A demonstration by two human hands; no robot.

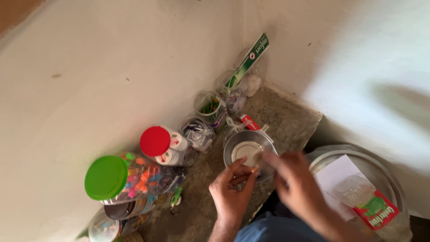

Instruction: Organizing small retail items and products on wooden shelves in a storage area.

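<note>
Steel bowl [247, 150] is sitting just beyond both hands. Left hand [231, 188] is pinching a thin stick-like item [251, 172], fingers together; right hand [295, 181], blurred, is reaching toward it, grip unclear. Bowl looks nearly empty, so work seems early.

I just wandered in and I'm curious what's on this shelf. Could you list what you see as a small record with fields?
Place: rough stone shelf in a whitewashed corner
Left hand: holds a small thin object, too blurred to tell what
Right hand: blurred, fingertips at the rim of the round steel bowl
Jars: clear plastic jar with green lid, full of colourful bits; clear jar with red lid
Back corner: green and white long box leaning on the wall
Right side: large round metal plate bearing white paper and a red and green packet
</note>
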